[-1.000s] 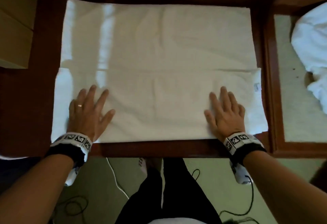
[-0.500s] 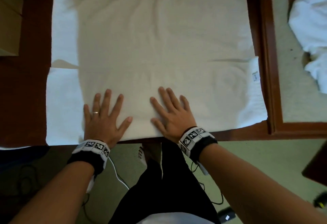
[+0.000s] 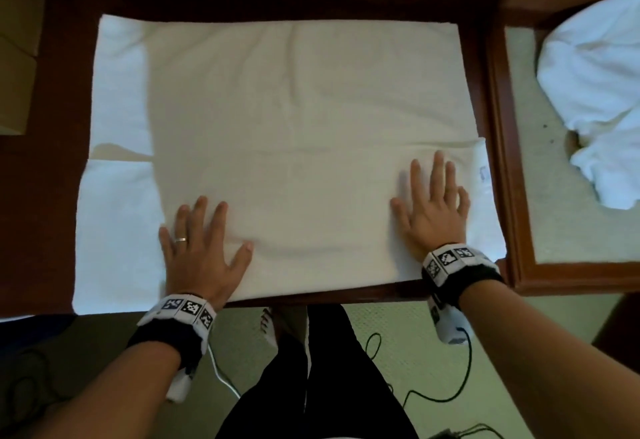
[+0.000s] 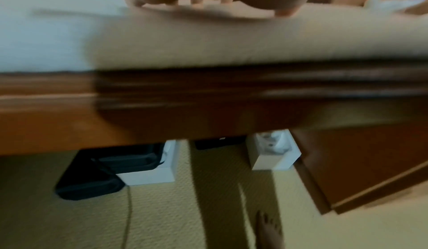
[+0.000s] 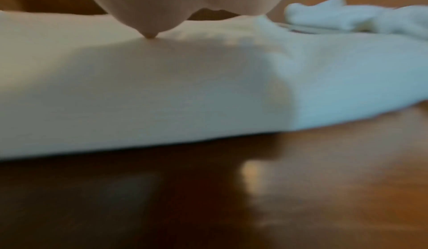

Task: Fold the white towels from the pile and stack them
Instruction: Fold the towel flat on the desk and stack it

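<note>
While left hand [image 3: 204, 258] stays, right hand [image 3: 433, 210] slid rightward across towel [image 3: 304, 120].

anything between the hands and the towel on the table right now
Nothing visible. The left hand and the right hand both lie flat, fingers spread, directly on the near folded part of the white towel.

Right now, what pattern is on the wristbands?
Black-and-white square markers on white wristbands with a black cuff behind; clearest in the head view.
</note>
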A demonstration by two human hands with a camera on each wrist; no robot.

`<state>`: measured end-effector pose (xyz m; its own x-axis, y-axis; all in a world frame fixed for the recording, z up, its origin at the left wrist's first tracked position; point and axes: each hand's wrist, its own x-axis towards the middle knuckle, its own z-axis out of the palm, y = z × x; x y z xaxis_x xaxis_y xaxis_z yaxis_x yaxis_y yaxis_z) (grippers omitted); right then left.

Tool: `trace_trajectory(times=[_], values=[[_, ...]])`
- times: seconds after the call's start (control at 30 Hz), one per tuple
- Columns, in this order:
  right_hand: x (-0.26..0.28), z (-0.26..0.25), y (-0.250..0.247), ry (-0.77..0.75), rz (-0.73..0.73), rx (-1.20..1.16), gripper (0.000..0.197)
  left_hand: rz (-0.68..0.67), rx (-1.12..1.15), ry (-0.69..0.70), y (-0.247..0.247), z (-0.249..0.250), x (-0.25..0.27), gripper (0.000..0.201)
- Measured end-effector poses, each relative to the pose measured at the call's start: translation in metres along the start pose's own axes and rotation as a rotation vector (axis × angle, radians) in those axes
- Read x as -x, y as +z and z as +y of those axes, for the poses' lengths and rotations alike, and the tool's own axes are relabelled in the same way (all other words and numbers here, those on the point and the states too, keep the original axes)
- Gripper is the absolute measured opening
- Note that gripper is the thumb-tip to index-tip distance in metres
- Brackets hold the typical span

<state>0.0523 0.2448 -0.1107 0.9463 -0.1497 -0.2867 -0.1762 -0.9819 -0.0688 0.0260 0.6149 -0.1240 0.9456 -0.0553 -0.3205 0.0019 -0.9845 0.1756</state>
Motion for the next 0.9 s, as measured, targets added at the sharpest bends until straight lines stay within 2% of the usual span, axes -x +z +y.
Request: trace_trajectory(times=[0.03, 0.1, 0.17, 0.2, 0.27, 0.33, 0.4, 0.43, 0.47, 0.53, 0.6, 0.63, 0.77, 0.9], values=[[0.007, -0.018, 0.005, -0.104, -0.010, 0.011, 0.068, 0.007, 0.025, 0.012, -0.002, 0.009, -0.003, 0.081], [0.021, -0.046, 0.013, -0.265, -0.064, 0.045, 0.066, -0.009, 0.005, 0.128, -0.004, 0.023, -0.009, 0.078], [0.026, -0.059, 0.017, -0.276, -0.120, 0.047, 0.065, -0.064, -0.093, 0.240, -0.003, 0.017, -0.016, 0.075], [0.026, -0.061, 0.017, -0.260, -0.137, 0.041, 0.065, -0.086, -0.143, 0.234, -0.006, 0.003, -0.021, 0.074], [0.025, -0.060, 0.018, -0.259, -0.150, 0.049, 0.064, -0.081, -0.204, 0.108, -0.016, -0.037, -0.031, 0.070], [0.025, -0.058, 0.017, -0.271, -0.161, 0.052, 0.064, -0.112, -0.207, -0.106, -0.034, -0.076, -0.039, 0.070], [0.024, -0.059, 0.015, -0.267, -0.184, 0.051, 0.064, -0.157, -0.201, -0.294, -0.053, -0.096, -0.046, 0.074], [0.023, -0.061, 0.014, -0.265, -0.198, 0.050, 0.064, -0.134, -0.223, -0.335, -0.059, -0.097, -0.049, 0.076], [0.022, -0.062, 0.013, -0.263, -0.211, 0.051, 0.064, -0.086, -0.252, -0.321, -0.062, -0.093, -0.051, 0.078], [0.022, -0.063, 0.008, -0.237, -0.218, 0.069, 0.066, -0.033, -0.267, -0.163, -0.062, -0.069, -0.049, 0.077], [0.024, -0.060, 0.002, -0.175, -0.198, 0.085, 0.069, -0.069, -0.254, 0.051, -0.049, -0.045, -0.038, 0.075], [0.027, -0.058, -0.001, -0.135, -0.218, 0.076, 0.070, -0.101, -0.241, 0.095, -0.042, -0.039, -0.031, 0.073], [0.042, -0.051, -0.007, -0.075, -0.359, 0.030, 0.069, -0.165, -0.118, 0.004, -0.036, -0.040, -0.013, 0.069], [0.047, -0.056, -0.015, -0.051, -0.411, 0.035, 0.065, -0.225, -0.139, 0.026, -0.057, -0.040, -0.012, 0.063]])
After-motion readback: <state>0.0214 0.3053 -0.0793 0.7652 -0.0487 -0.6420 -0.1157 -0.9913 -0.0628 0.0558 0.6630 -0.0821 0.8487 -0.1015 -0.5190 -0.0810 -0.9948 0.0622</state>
